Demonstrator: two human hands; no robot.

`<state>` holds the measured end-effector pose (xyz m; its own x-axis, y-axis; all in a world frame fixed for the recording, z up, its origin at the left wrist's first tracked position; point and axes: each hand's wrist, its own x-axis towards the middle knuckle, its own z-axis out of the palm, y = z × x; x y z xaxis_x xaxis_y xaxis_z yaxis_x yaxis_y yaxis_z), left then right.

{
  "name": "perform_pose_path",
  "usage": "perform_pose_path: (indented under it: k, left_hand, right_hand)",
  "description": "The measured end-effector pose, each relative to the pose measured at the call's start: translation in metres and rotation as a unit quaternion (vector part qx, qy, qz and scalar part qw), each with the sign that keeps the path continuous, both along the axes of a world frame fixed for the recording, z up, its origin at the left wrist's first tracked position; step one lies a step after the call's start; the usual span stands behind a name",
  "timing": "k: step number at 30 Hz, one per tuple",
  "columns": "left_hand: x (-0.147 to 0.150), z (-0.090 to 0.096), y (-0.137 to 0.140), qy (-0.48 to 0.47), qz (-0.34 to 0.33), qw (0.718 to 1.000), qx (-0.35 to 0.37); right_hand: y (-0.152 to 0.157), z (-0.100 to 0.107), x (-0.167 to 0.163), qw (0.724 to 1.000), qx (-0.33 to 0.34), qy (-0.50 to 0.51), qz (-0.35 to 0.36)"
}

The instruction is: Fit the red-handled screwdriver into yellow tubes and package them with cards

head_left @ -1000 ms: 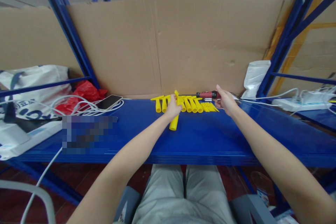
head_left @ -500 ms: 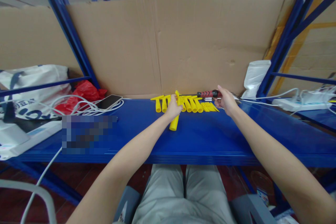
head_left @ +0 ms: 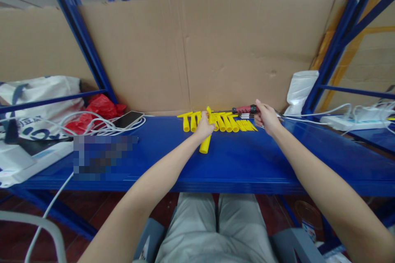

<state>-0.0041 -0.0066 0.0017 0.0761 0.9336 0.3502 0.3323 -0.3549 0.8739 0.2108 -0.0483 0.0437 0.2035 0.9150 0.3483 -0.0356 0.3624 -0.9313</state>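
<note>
Blue tabletop below, left fingers clasp a yellow tube, right fingers a screwdriver handle.

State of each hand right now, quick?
Left hand: closed, holding a yellow tubular piece.
Right hand: closed, holding a red-and-black screwdriver by its handle.
</note>
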Motion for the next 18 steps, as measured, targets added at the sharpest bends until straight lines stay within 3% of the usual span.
perform_pose_path:
  k: [18]
  left_hand:
    - [-0.0003, 0.0016, -0.0029, -0.004, -0.003, 1.0, 0.011]
  right_hand:
    - [0.0009, 0.0004, 0.0013, 1.0, -0.018, -0.005, 0.003]
